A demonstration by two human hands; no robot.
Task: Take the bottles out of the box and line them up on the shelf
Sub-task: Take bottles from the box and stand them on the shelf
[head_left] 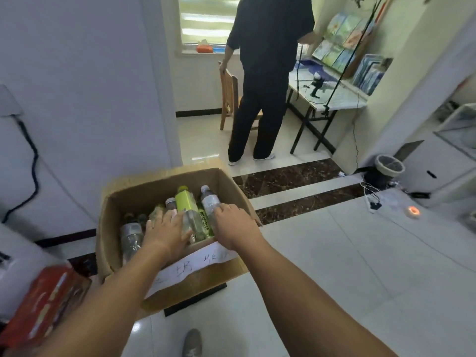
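Observation:
An open cardboard box stands on the floor in front of me, with several plastic bottles lying in it. Both my hands reach into it. My left hand lies over a bottle with a yellow-green label, thumb against its clear lower part. My right hand curls its fingers around a clear bottle with a white cap at the box's right side. Another clear bottle lies at the left of the box. No shelf is clearly in view.
A person in dark clothes stands beyond the box by a wooden chair and a folding table. A red carton sits at lower left. A white cabinet and floor cables are at the right.

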